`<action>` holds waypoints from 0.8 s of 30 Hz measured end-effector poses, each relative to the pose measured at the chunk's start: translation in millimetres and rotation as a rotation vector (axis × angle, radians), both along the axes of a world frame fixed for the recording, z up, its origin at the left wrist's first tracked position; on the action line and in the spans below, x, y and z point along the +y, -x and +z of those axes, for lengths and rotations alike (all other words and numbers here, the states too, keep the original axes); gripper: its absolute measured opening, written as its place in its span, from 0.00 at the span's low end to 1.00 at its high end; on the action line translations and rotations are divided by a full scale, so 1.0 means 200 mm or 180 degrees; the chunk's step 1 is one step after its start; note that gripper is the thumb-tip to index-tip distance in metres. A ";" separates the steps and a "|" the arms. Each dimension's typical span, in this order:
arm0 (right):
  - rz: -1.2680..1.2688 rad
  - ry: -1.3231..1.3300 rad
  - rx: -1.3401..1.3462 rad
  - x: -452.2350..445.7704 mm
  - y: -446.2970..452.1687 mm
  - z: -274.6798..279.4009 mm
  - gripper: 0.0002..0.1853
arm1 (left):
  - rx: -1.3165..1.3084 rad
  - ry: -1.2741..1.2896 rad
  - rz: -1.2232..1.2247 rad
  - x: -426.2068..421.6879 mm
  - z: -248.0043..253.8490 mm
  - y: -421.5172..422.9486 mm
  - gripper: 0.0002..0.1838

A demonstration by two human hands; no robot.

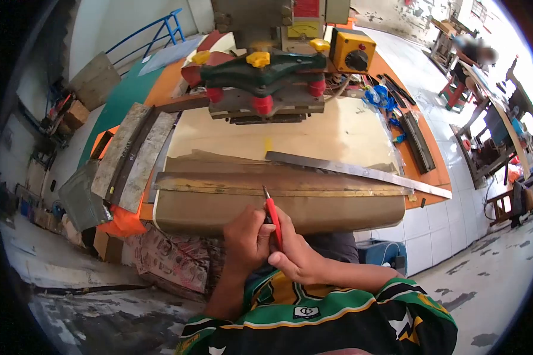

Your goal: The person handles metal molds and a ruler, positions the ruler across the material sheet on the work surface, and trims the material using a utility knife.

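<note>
My right hand (297,253) is closed around a slim red-handled pointed tool (273,218), its narrow metal tip directed up and away from me. Pressed close beside it, my left hand (247,238) is also closed. A small dark piece shows between the left fingers and the red handle; I cannot make out what it is. Beyond the hands, a brown sheet (231,210) hangs over the front edge of the work surface. A long brown strip (219,182) lies across it. A steel ruler (349,170) rests at a slant over the strip's right part.
A press head with a dark green frame (260,74) overhangs the pale board (201,130). Beside it sits a yellow control box (352,50). Grey metal bars (124,157) lie at left, a dark bar (417,142) at right. Another person (471,56) is in the far right background.
</note>
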State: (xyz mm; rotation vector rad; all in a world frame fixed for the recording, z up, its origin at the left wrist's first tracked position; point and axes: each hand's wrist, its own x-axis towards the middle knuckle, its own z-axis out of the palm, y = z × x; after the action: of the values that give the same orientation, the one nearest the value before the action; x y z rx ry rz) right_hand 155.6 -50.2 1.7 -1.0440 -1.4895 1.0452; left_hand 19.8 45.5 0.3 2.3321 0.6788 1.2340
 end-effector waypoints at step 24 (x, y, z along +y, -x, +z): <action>-0.0933 -0.1044 -0.2009 0.07 0.01 0.01 0.71 | -0.2169 0.2695 -0.0608 -0.08 -0.14 -0.12 0.23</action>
State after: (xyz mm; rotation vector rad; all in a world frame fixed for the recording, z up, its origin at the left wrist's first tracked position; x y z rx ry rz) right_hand 153.6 -36.1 2.9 -1.3669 -1.8472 0.2471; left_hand 43.3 28.9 -28.0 1.1636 0.5554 1.2161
